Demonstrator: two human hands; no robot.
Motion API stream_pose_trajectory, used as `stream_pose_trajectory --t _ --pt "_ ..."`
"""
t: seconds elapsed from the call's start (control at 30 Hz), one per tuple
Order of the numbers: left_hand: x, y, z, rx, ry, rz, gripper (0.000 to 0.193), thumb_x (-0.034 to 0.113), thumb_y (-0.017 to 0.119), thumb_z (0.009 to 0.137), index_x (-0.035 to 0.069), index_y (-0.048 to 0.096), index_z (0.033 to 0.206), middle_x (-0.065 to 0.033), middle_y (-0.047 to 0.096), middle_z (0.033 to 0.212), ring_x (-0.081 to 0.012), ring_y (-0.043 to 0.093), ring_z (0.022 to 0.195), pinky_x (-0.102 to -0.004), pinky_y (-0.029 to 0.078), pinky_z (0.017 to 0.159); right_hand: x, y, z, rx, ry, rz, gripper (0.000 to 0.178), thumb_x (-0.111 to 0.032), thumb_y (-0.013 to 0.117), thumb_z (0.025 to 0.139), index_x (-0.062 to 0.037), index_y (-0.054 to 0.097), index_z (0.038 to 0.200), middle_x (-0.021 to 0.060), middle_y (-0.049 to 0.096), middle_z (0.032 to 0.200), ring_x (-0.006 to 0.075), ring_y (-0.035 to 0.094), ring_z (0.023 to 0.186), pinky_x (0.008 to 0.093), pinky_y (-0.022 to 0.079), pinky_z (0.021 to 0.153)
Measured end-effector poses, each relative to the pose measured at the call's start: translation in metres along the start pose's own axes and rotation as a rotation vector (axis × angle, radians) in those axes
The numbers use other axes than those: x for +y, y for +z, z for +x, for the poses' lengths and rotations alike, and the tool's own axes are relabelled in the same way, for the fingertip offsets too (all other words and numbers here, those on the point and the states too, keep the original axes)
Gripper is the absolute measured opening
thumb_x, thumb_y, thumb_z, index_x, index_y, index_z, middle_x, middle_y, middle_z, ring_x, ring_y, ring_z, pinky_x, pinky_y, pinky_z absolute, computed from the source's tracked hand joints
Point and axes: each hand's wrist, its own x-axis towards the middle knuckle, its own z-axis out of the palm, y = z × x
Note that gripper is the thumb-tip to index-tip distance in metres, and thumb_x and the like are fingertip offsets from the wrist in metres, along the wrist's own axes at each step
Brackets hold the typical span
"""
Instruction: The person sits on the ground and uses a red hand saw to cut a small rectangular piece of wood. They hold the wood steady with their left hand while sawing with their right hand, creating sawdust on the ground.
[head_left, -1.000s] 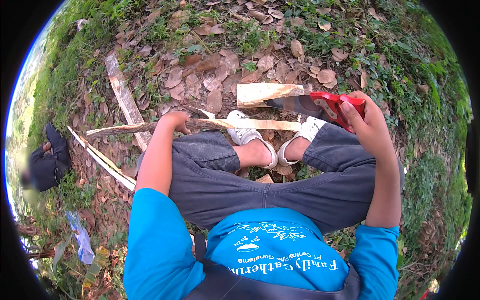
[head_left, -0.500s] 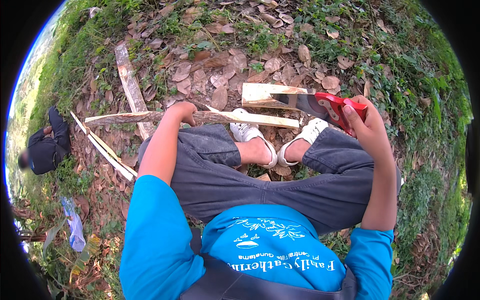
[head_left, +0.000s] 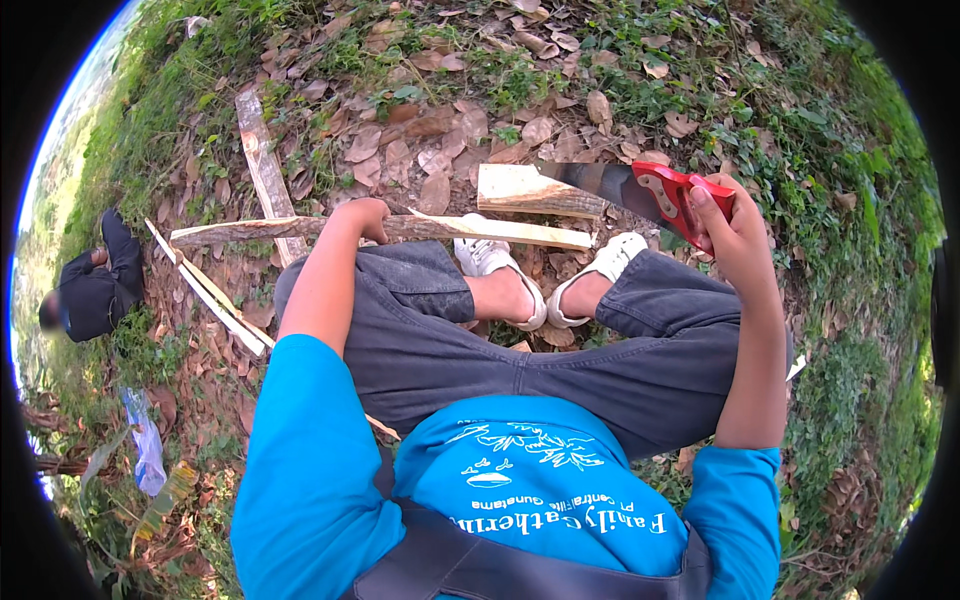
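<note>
A long split branch (head_left: 270,229), with bark and a pale cut face, runs crosswise in front of my knees. My left hand (head_left: 366,217) is closed around it near its middle, its fingers partly hidden behind the wrist. A hand saw (head_left: 664,200) with a red handle and dark blade is gripped in my right hand (head_left: 735,222). Its blade points left, its tip over a short pale wood block (head_left: 530,190) on the ground beyond my shoes; I cannot tell whether blade and block touch.
Another plank (head_left: 262,150) lies lengthwise under the branch's left part. Thin split strips (head_left: 215,300) rest farther left. A person in dark clothes (head_left: 100,290) sits at the far left, above a translucent plastic bag (head_left: 146,445). Dry leaves and green plants cover the ground.
The saw has tilted, its blade tip swinging up and away from me over the block. My left hand keeps its hold on the branch.
</note>
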Motion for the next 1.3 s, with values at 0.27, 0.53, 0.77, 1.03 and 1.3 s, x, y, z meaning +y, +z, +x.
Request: stream_pose_trajectory --t 0.27,0.53,0.77,1.03,1.3 --pt "0.007 0.0 -0.008 -0.025 -0.087 -0.016 0.065 0.034 0.088 0.066 0.008 0.072 0.123 -0.0162 0.073 0.123 -0.0323 0.07 0.112 -0.0436 0.055 0.095 0.008 0.003 -0.004 -0.098 0.025 -0.034 0.026 -0.03 0.063 0.106 -0.0046 0.06 0.102 -0.0028 0.058 0.074 0.0042 0.05 0.061 0.0223 0.041 0.055" --pt "0.015 -0.01 -0.015 -0.103 -0.112 -0.011 0.078 0.035 0.088 0.067 0.009 0.065 0.138 -0.0156 0.071 0.13 -0.0308 0.069 0.117 -0.0414 0.055 0.099 0.005 -0.005 -0.011 -0.114 0.065 -0.076 0.028 -0.029 0.065 0.104 -0.0009 0.063 0.101 0.003 0.066 0.08 0.0075 0.058 0.067 0.0261 0.047 0.06" --pt "0.028 -0.02 -0.021 -0.219 -0.173 -0.052 0.073 0.036 0.087 0.068 0.01 0.068 0.134 -0.0128 0.073 0.126 -0.0307 0.071 0.111 -0.0427 0.057 0.094 0.011 -0.001 -0.009 -0.059 0.074 -0.067 0.031 -0.03 0.065 0.104 0.0008 0.063 0.104 0.0042 0.067 0.08 0.009 0.059 0.068 0.0282 0.049 0.061" --pt "0.01 0.005 0.001 -0.266 -0.187 0.055 0.064 0.042 0.089 0.069 0.008 0.075 0.122 -0.0126 0.074 0.125 -0.0313 0.072 0.11 -0.0437 0.057 0.093 0.008 0.003 -0.01 -0.063 0.025 -0.203 0.03 -0.03 0.065 0.104 0.0009 0.063 0.104 0.0076 0.069 0.08 0.0122 0.062 0.069 0.0291 0.049 0.063" --pt "0.02 -0.001 -0.002 -0.291 -0.144 0.104 0.068 0.042 0.089 0.069 0.007 0.073 0.125 -0.0134 0.071 0.13 -0.0329 0.07 0.114 -0.0452 0.057 0.095 0.013 0.01 -0.003 0.017 0.072 -0.184 0.032 -0.03 0.065 0.103 0.0024 0.064 0.104 0.0102 0.071 0.085 0.0163 0.064 0.075 0.0335 0.051 0.071"
